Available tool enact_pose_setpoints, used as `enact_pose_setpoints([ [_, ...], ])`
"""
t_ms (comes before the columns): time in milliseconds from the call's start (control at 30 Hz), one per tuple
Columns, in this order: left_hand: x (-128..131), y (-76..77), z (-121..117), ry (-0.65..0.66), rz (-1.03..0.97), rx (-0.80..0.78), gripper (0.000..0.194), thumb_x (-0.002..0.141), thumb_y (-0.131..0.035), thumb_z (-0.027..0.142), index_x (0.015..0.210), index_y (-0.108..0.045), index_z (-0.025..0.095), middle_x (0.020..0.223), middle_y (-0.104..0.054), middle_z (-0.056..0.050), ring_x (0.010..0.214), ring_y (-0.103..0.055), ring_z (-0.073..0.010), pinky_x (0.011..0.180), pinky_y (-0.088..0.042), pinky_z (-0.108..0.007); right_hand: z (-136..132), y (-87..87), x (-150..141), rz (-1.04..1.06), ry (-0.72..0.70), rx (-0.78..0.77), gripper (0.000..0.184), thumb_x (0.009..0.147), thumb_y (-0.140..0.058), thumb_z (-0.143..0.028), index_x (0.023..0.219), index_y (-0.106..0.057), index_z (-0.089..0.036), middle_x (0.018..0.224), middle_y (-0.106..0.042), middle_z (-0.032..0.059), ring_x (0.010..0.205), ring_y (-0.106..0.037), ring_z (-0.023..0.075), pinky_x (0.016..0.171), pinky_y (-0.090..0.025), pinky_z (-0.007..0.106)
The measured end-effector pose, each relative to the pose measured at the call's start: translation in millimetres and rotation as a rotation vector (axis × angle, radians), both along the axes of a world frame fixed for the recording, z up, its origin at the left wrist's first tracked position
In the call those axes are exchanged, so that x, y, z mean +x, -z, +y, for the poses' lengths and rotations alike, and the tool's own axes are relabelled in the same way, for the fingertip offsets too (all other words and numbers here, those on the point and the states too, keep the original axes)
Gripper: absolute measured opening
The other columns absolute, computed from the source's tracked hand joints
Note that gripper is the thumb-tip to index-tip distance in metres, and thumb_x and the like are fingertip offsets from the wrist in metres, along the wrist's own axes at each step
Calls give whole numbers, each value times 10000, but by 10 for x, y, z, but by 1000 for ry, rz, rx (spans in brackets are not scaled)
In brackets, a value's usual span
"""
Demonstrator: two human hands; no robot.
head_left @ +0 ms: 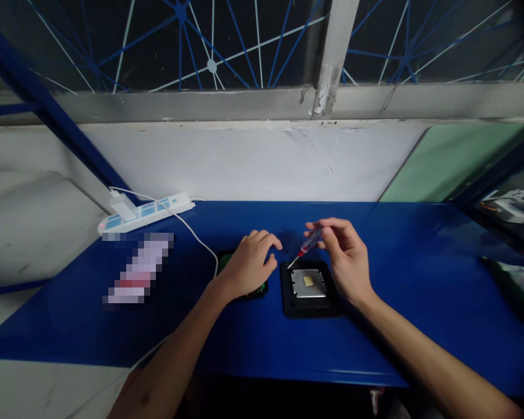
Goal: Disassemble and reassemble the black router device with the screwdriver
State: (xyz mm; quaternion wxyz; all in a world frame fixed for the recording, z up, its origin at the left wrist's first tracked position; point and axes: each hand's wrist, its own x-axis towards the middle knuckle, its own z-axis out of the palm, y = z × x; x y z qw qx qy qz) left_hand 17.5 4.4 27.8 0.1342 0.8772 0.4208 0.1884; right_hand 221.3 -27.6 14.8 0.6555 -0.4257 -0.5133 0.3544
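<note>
My right hand (348, 256) holds a small screwdriver (309, 242) with a clear handle and a red collar. Its shaft slants down and left, and the tip is at the upper left corner of a square black casing (288, 307). Inside that casing lies a silver metal plate (319, 286) with a yellowish square pad (308, 281) at its middle. My left hand (254, 263) is over a second black casing with a green circuit board (224, 261), covering most of it. The thumb and index finger of this hand are apart, with nothing visible between them.
A white power strip (170, 205) with a plugged-in adapter (123, 206) sits at the back left of the blue table (244, 349). From it a white cable (196, 235) runs toward the circuit board. A blurred-out flat item (140, 270) lies left; a dark-edged packet (517, 288) lies far right.
</note>
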Motion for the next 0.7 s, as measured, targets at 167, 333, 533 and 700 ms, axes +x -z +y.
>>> enact_pose_setpoints([
  [167,23,19,-38,52,49,-24,236,851,-575,86,1042,-596,223,1078,-626,-27,1026,-549,-247,925,-438,-406,44,19,13,65,36,4,144,963,-606,-385,1055,-627,-276,1096,-739,44,964,-745,198,756,-618,344],
  [333,95,71,-47,31,107,-26,100,943,-660,284,995,-623,206,1053,-642,-33,1010,-555,-258,883,-420,-398,59,27,28,2,53,14,143,986,-553,-385,1075,-590,-279,1126,-728,62,1002,-739,212,779,-628,366],
  [533,144,100,-12,-14,166,45,115,1009,-588,287,957,-664,218,978,-668,-26,951,-566,-242,824,-404,-369,76,8,58,34,68,38,149,984,-553,-391,1082,-583,-283,1125,-715,61,974,-736,210,765,-635,376],
  [700,133,133,4,-61,186,74,123,1011,-564,259,942,-657,216,966,-666,-41,941,-561,-246,800,-410,-362,120,-93,165,-24,203,84,168,976,-558,-396,1092,-586,-277,1050,-724,43,839,-732,182,705,-615,344],
])
